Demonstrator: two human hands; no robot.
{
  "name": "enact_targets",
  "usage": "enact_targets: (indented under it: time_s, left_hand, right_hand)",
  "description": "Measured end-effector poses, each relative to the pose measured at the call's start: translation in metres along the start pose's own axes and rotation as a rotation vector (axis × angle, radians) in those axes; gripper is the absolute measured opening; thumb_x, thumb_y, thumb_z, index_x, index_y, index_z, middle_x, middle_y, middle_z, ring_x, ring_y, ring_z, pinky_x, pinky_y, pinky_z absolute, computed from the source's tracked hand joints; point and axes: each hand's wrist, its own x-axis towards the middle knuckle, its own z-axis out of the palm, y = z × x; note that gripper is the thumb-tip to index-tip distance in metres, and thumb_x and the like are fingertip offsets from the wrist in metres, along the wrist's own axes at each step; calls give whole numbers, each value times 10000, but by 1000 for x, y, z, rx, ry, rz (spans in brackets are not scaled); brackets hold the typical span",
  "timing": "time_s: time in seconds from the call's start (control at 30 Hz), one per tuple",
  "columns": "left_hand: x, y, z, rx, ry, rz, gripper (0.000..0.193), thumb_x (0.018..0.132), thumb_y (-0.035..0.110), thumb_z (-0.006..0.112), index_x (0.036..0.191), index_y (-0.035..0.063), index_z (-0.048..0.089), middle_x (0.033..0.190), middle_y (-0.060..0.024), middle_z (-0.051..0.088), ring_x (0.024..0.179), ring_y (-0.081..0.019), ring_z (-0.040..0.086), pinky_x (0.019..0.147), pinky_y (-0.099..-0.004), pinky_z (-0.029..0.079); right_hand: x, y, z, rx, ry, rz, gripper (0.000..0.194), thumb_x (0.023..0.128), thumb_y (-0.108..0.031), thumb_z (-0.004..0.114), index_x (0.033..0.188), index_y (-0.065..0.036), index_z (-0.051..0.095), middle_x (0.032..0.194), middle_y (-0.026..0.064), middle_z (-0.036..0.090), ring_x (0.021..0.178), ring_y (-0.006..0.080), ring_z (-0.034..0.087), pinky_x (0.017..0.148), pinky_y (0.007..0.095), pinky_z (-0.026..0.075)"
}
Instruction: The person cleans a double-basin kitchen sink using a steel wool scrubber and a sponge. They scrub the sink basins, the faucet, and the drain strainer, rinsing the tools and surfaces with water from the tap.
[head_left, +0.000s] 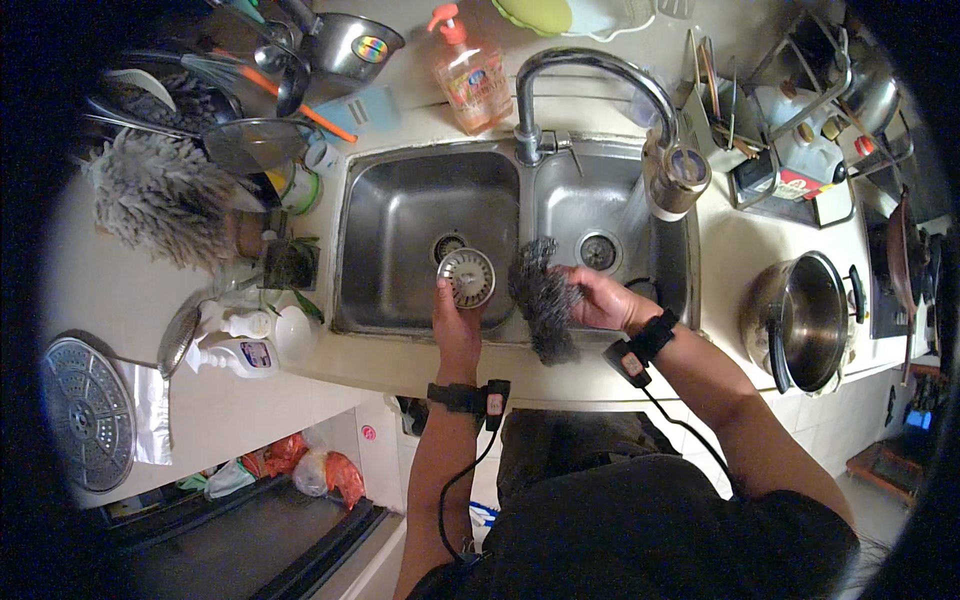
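Note:
My left hand (456, 322) grips a round metal sink strainer (466, 279) with slots around its rim, held up over the left basin (405, 202). In my right hand (604, 296) is a dark grey wire scouring pad (546, 300), stretched out and loose, above the divider and front edge of the sink. The chrome gooseneck faucet (592, 56) points into the right basin (570, 202), and water sprays from its head (675, 180). A drain (598, 250) shows at the bottom of the right basin. Behind the strainer, the left drain (450, 246) is partly hidden.
A pump bottle (472, 90) stands behind the sink. To the right are a steel pot (806, 322) and a metal rack (795, 150) with bottles. At left lie a fluffy grey duster (161, 195), a spray bottle (236, 356) and a perforated steamer plate (86, 412).

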Motion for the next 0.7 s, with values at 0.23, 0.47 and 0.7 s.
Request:
enact_targets:
  time_s: [0.23,0.47,0.7]
  left_hand:
    - [-38,-24,-28,-330,15,-221,421,936,338,417,1260,69,409,1271,-133,443,1156,-298,450,944,-510,398]
    - [-60,-28,-14,-464,-328,-518,438,885,250,529,1282,103,414,1314,-125,436,1204,-315,414,942,-561,366]
    - [-58,17,-86,761,-262,-135,342,883,233,526,1156,29,507,1114,-114,568,987,-245,551,848,-365,444]
  right_hand:
    - [18,7,17,479,1,-149,556,843,-541,485,1165,-90,534,1153,65,586,1029,246,566,955,398,398]
    - [31,12,26,441,124,-147,418,847,-460,506,1084,-119,550,1024,74,608,894,225,594,737,350,510]
    - [15,19,-82,8,506,-236,306,798,-54,576,1088,-131,513,961,58,592,904,219,582,751,378,497]
